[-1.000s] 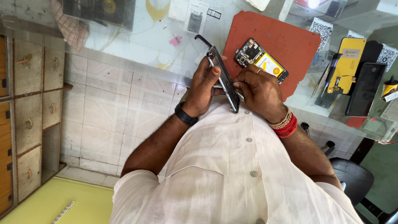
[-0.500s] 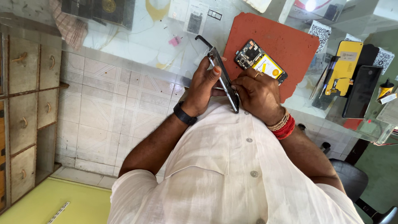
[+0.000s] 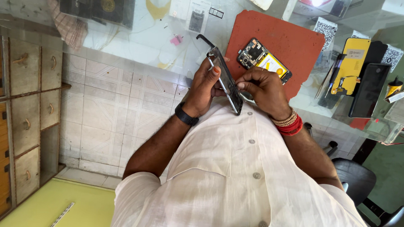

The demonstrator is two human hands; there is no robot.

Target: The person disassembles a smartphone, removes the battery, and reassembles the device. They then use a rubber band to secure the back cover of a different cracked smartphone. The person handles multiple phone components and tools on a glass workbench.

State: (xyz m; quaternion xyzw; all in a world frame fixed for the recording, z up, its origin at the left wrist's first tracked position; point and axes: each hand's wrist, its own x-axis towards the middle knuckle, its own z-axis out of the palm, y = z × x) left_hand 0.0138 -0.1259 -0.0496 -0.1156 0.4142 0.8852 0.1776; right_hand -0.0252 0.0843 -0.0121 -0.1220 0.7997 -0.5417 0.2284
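Note:
My left hand (image 3: 205, 86), with a black band on its wrist, grips a thin dark phone panel (image 3: 227, 84) that stands on edge in front of my white shirt. My right hand (image 3: 263, 90), with red and beaded bracelets on its wrist, pinches the panel's right side near the middle. A thin black strip sticks out from the panel's top end. Just beyond my hands an opened phone (image 3: 264, 61) with a bare circuit board and a yellow battery lies on a red mat (image 3: 294, 38).
The mat rests on a glass counter (image 3: 139, 29). To the right lie a yellow phone part (image 3: 352, 63) and a black phone (image 3: 370, 90). Wooden drawers (image 3: 25, 105) stand at the left and a black stool (image 3: 353, 176) at the lower right.
The view has drifted slightly. Both hands keep the same hold on the panel.

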